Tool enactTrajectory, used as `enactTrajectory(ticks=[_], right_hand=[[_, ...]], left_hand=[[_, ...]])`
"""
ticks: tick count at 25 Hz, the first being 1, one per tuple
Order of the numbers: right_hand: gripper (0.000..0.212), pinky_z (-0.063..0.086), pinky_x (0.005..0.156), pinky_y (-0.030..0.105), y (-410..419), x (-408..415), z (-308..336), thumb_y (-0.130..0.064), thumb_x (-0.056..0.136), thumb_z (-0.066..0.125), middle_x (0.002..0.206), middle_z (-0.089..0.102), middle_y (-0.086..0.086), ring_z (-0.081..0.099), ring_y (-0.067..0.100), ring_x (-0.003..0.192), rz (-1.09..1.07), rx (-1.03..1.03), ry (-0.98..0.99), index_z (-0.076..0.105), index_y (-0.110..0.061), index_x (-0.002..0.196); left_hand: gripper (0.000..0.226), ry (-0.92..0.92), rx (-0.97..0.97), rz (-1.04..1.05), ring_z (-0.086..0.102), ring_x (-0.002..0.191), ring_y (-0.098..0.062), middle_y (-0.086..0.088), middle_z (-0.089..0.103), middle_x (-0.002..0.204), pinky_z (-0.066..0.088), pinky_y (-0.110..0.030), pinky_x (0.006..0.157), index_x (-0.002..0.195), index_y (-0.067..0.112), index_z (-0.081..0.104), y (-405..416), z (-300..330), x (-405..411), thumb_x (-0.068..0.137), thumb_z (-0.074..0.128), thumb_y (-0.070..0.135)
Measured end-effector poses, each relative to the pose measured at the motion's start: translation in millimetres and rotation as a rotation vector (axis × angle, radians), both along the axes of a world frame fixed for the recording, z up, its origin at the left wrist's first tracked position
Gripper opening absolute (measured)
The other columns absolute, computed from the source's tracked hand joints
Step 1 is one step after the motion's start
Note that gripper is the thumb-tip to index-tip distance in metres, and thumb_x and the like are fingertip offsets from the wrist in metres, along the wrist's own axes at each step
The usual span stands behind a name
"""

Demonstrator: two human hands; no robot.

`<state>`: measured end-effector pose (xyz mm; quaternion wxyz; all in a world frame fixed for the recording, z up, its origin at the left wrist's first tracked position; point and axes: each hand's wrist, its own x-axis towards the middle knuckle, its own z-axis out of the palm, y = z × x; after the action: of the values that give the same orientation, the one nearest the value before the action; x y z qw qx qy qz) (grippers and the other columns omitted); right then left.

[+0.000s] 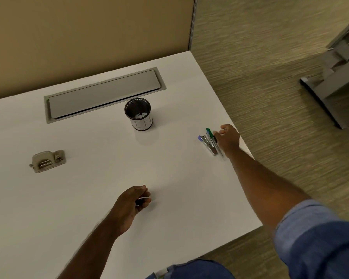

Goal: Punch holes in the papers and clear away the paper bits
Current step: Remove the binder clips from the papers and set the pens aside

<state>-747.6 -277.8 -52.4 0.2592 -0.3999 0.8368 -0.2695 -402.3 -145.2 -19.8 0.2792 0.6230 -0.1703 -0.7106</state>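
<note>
A grey hole punch lies on the white table at the left, apart from both hands. A black mesh cup with a white paper label stands mid-table and holds white paper bits. My left hand hovers near the front centre, its fingers curled around a small dark clip-like object with a thin wire loop. My right hand reaches to the table's right edge. Its fingers are curled beside a cluster of pens and a metal stapler. Whether it grips one is unclear. No papers are visible.
A grey cable-hatch lid is set into the table behind the cup. A beige partition stands along the far edge. Carpeted floor lies to the right, with a metal furniture leg.
</note>
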Motion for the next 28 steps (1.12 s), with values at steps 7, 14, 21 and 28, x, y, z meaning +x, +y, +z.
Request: enactTrajectory(ticks=[7, 14, 21, 28], right_hand=[[0.023, 0.040, 0.061, 0.024, 59.5, 72.4, 38.0, -0.022, 0.096, 0.048, 0.078, 0.065, 0.008, 0.057, 0.009, 0.061, -0.025, -0.101, -0.610, 0.063, -0.006, 0.089], [0.047, 0.055, 0.075, 0.032, 81.4, 94.2, 33.5, -0.047, 0.097, 0.039, 0.093, 0.067, 0.013, 0.064, 0.022, 0.086, -0.340, 0.178, -1.498, 0.063, -0.007, 0.101], [0.023, 0.038, 0.049, 0.025, 48.3, 16.0, 30.2, -0.006, 0.083, 0.051, 0.057, 0.049, 0.004, 0.045, 0.015, 0.050, -0.322, 0.000, -0.845, 0.054, -0.014, 0.063], [0.022, 0.042, 0.062, 0.027, 43.0, -14.6, 17.9, -0.014, 0.087, 0.051, 0.070, 0.054, 0.001, 0.049, 0.013, 0.063, -0.276, 0.058, -0.559, 0.054, -0.020, 0.066]], left_hand=[[0.036, 0.073, -0.027, -0.067, 0.066, 0.094, -0.025, -0.012, 0.068, 0.100, 0.050, -0.036, 0.093, 0.106, 0.004, 0.064, -30.5, 25.9, -59.3, 0.095, 0.051, 0.036], [0.039, 0.056, -0.280, -0.509, 0.057, 0.115, -0.006, 0.009, 0.063, 0.122, 0.040, -0.026, 0.100, 0.111, 0.034, 0.062, -51.2, 70.2, -133.4, 0.093, 0.035, 0.057], [0.078, -0.221, -0.325, -0.524, 0.026, 0.141, -0.007, 0.012, 0.029, 0.154, 0.026, -0.030, 0.108, 0.145, 0.039, 0.028, -45.9, 43.4, -94.4, 0.077, 0.042, 0.073], [0.062, -0.427, -0.277, -0.431, 0.029, 0.141, -0.010, 0.004, 0.037, 0.151, 0.032, -0.030, 0.103, 0.142, 0.037, 0.035, -31.7, 9.5, -24.7, 0.087, 0.054, 0.056]])
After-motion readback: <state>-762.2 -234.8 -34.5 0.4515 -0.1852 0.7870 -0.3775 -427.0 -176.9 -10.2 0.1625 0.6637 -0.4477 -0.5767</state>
